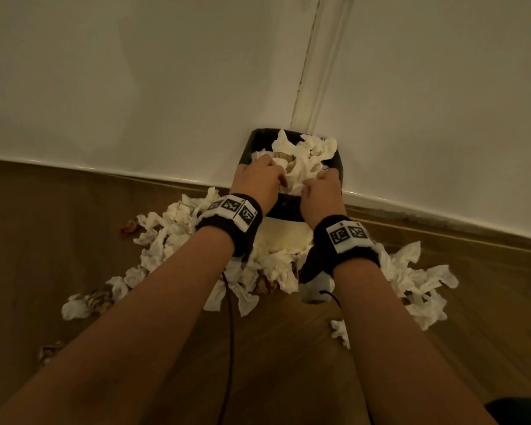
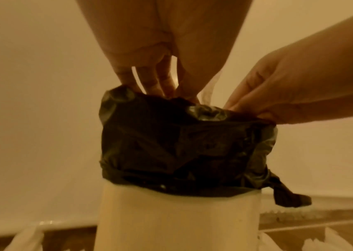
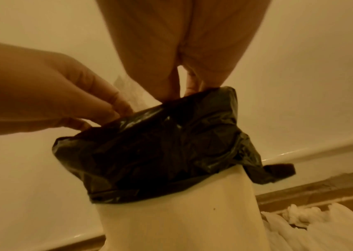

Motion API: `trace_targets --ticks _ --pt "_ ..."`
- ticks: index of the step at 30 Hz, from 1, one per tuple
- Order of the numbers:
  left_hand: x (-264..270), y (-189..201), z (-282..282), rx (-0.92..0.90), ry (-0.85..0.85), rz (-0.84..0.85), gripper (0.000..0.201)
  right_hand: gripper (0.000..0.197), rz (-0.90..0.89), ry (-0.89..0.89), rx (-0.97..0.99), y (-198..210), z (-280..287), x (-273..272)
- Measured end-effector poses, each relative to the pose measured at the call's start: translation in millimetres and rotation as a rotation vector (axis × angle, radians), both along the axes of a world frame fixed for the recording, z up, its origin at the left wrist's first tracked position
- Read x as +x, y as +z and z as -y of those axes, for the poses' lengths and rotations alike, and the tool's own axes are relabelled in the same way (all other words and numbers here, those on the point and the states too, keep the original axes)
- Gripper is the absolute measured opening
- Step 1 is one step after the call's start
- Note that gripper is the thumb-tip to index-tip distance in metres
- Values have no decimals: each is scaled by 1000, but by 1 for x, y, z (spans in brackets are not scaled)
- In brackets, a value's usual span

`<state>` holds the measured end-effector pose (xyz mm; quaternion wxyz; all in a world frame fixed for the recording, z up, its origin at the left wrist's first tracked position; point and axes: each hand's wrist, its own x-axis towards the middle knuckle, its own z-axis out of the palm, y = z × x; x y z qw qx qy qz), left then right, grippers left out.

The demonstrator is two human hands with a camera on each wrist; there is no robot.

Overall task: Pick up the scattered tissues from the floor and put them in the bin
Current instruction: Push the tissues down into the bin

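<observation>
A cream bin (image 1: 284, 233) with a black liner (image 1: 339, 168) stands against the wall, heaped with white tissues (image 1: 310, 148). My left hand (image 1: 258, 176) and right hand (image 1: 321, 187) are both on top of that heap, fingers pointing down into it. In the left wrist view the left fingers (image 2: 149, 79) run fairly straight behind the liner (image 2: 182, 144) rim, which hides their tips. In the right wrist view the right fingers (image 3: 190, 83) dip straight into the bin (image 3: 182, 220) too. More crumpled tissues lie on the floor to the left (image 1: 166, 234) and right (image 1: 417, 280) of the bin.
Wooden floor meets a white wall and skirting (image 1: 120, 171); a vertical moulding (image 1: 319, 72) rises behind the bin. Brownish crumpled scraps (image 1: 98, 299) (image 1: 48, 351) lie at the left. Thin black cables (image 1: 229, 305) hang from my wrists. A dark object (image 1: 518, 412) sits at the bottom right.
</observation>
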<state>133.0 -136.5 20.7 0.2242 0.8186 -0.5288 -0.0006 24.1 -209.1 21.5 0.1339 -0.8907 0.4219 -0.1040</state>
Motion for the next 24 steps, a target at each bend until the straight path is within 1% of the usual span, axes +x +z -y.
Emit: trace_targets --ticks 3,5,8,10,12,15,20,22,24 --pt "-3 -5 -8 -42 28 0 26 38 -41 41 -28 -2 -8 2" --pt "-4 -7 -16 -119 36 -8 26 42 -62 6 -52 -3 -11 2" --pt "-3 -13 -33 -266 76 -39 28 46 -41 -82 -140 -4 -15 0" --pt "0 -18 -47 -331 127 -60 31 41 35 -144 -232 -4 -20 0" --pt "1 -26 -60 -352 183 -76 33 32 171 -169 -290 -4 -29 1" --pt "4 -41 -82 -335 256 -127 31 27 309 -85 -343 -6 -49 7" --pt "9 -72 -125 -226 344 -191 29 18 526 119 -366 -17 -86 24" --pt "11 -88 -146 -163 396 -229 31 17 525 230 -292 -27 -101 32" --pt "12 -105 -167 -78 466 -291 32 18 462 304 -175 -43 -116 36"
